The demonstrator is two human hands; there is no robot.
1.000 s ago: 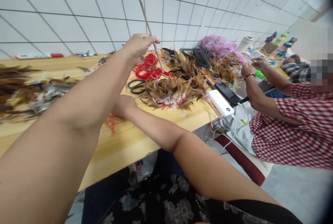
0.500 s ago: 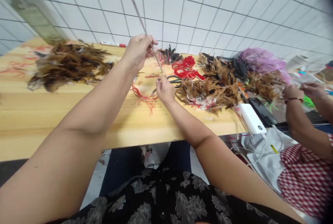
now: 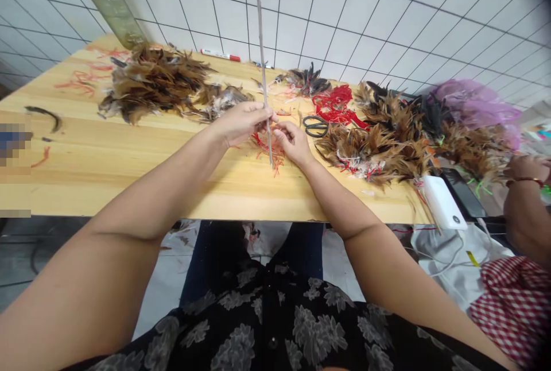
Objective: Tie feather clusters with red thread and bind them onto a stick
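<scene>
At the left end of the wooden table [image 3: 86,170], faded red strands [image 3: 81,78] lie loose near a dark curved feather [image 3: 45,112]. A tall greenish container [image 3: 109,6] stands behind a large brown feather pile [image 3: 159,81]. Further right, a red-capped marker [image 3: 219,55] lies by the tiled wall, with a smaller greyish feather tuft [image 3: 221,101] nearer the front. At mid-table the left hand [image 3: 252,121] is closed on a thin stick [image 3: 262,49], pinched between thumb and fingers and nearly upright, its lower end over a tangle of red thread [image 3: 278,159]. Just beside it, the right hand [image 3: 293,141] is loosely curled, thumb and forefinger near the stick; whether it grips anything cannot be told. To its right are black-handled scissors [image 3: 315,126], a heap of red yarn [image 3: 336,104], brown feather bundles [image 3: 379,150], a white power bank [image 3: 443,201], a dark phone [image 3: 462,193] and purple netting [image 3: 473,101]. At the right edge, a co-worker's forearm [image 3: 523,219] shows, a bracelet at the wrist.
</scene>
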